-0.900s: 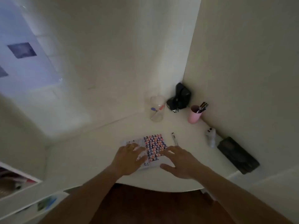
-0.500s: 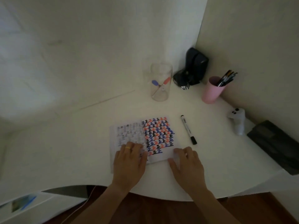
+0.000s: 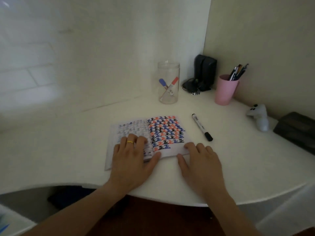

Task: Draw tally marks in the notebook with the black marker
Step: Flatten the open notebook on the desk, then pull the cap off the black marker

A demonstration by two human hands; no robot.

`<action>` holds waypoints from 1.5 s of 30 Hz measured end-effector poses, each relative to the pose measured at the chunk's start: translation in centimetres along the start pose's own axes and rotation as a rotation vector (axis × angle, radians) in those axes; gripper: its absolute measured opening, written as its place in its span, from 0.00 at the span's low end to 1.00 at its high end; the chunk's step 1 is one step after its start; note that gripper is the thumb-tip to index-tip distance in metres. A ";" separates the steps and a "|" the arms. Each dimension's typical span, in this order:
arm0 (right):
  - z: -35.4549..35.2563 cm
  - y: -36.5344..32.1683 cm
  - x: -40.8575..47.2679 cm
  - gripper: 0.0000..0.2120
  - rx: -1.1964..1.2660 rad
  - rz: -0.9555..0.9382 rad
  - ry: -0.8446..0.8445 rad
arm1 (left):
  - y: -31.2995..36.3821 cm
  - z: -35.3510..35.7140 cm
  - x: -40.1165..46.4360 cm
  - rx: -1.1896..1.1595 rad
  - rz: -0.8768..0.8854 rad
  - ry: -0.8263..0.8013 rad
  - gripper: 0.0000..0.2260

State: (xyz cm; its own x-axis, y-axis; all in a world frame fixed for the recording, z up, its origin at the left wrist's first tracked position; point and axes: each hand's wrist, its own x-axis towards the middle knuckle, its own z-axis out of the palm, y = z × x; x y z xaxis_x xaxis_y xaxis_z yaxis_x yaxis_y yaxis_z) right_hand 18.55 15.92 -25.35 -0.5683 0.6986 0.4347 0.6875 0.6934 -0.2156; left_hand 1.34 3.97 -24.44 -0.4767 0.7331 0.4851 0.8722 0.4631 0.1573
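Note:
An open notebook lies on the white desk, its right page filled with black, blue and red tally marks. My left hand, wearing a gold ring, rests flat on the left page with fingers spread. My right hand lies flat at the page's lower right corner, holding nothing. The black marker, capped, lies on the desk to the right of the notebook, a short way beyond my right fingertips.
A clear jar with a blue and a red marker stands behind the notebook. A black pouch sits in the corner, beside a pink cup of pens. A white figurine and a dark box lie at right.
The view has tilted down towards the desk. Both hands have settled flat on the notebook's lower edge and barely moved since half a second ago. The marker has stayed in place.

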 end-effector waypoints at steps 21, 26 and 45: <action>-1.3 0.2 0.8 0.09 -0.053 -0.030 0.157 | -0.5 0.0 -0.6 -0.080 0.137 -0.201 0.22; -1.2 2.0 6.9 0.17 -0.139 0.012 0.049 | -0.9 -0.5 0.4 -0.013 0.219 -0.213 0.21; 3.2 0.4 11.8 0.18 0.323 -0.303 0.182 | -2.2 4.7 13.7 -0.042 0.445 -0.115 0.24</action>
State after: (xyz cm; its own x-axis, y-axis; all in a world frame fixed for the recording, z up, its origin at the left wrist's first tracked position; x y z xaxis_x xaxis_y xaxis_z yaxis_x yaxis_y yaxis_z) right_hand 10.64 25.06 -23.11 -0.6133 0.4343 0.6597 0.3108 0.9006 -0.3039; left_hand -7.58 15.29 -22.17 -0.0616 0.9076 0.4153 0.9974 0.0716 -0.0084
